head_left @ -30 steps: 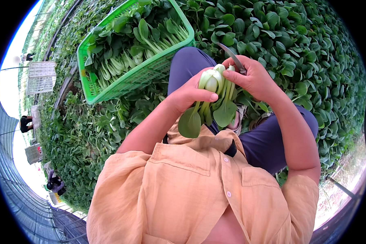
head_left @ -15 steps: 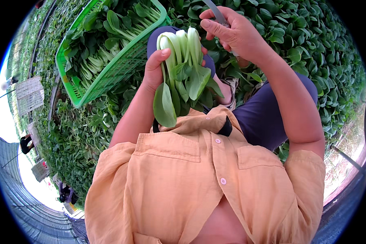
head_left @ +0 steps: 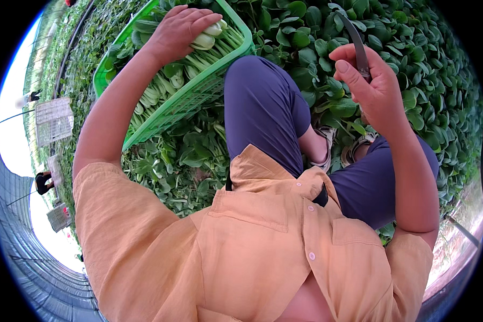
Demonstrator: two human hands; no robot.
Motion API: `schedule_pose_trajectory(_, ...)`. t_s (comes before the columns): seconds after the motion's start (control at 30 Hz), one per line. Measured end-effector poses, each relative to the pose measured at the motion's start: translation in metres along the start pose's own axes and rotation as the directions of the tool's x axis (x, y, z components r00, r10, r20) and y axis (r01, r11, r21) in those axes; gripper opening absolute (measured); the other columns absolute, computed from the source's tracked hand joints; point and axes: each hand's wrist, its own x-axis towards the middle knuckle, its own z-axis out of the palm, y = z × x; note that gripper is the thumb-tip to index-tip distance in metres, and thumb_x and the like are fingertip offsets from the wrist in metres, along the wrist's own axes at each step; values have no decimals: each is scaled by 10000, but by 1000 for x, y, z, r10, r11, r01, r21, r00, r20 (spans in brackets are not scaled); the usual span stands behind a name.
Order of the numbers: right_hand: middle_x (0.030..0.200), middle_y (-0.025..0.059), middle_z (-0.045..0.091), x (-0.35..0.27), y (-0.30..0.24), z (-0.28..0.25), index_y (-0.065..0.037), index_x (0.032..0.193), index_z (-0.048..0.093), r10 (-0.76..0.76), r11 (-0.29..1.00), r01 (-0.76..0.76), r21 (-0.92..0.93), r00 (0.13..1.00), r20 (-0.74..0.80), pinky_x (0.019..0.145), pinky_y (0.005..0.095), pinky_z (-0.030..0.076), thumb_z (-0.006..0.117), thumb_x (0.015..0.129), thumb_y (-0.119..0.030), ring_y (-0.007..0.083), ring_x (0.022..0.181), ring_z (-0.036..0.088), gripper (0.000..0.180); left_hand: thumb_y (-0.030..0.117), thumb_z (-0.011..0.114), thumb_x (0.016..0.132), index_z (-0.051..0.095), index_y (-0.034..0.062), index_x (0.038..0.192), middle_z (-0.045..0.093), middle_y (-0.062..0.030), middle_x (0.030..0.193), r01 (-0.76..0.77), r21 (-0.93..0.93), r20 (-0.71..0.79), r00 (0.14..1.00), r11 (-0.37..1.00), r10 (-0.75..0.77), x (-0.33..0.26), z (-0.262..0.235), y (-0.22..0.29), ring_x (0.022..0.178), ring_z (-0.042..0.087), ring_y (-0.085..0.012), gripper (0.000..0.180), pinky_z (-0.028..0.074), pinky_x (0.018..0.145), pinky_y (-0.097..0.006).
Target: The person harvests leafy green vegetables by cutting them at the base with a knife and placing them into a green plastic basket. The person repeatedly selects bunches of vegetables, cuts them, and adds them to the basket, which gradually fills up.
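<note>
At the upper left, my left hand point(head_left: 177, 33) reaches over a green plastic basket point(head_left: 190, 96). Its fingers are wrapped over a bunch of bok choy point(head_left: 205, 41), whose pale stem ends show beside the fingertips. More bok choy point(head_left: 158, 90) lies in the basket, stems toward me, partly hidden by my left forearm. My right hand point(head_left: 374, 86) is raised at the upper right, closed around the lower part of a knife with a curved grey blade point(head_left: 355, 36). The blade points up and away. The handle is mostly hidden in my palm.
My bent knee point(head_left: 257, 102) is beside the basket's near right corner. Dense leafy plants point(head_left: 440, 91) grow on the right, with loose leaves point(head_left: 182, 155) on the ground below the basket. At the far left are pale crates point(head_left: 55, 121) and a bending person point(head_left: 43, 182).
My left hand has carried the bok choy from over my lap up and left to the basket. My right hand with the knife has moved right and slightly down.
</note>
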Motion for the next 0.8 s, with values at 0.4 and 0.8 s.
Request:
schedule_pose_trajectory(0.4, 802, -46, 570, -17, 35, -20, -35, 1062, 633, 77, 969, -112, -219, 984, -162, 634, 205, 375, 635, 948, -193, 40, 695, 451, 195, 102, 682, 667, 503, 80, 1230, 535, -105, 1230, -438, -134, 152, 877, 889, 456, 26, 138, 0, 1191, 496, -288, 591, 347, 1050, -422)
schedule_pose_trajectory(0.8, 797, -24, 593, 9, 43, -8, -27, 1037, 626, -29, 964, -7, -267, 991, -131, 615, 215, 400, 635, 937, -161, 48, 691, 475, 168, 126, 679, 700, 489, 92, 1291, 471, -116, 1382, -453, -132, 232, 851, 882, 471, 37, 131, -3, 1358, 382, -266, 622, 230, 1176, -460)
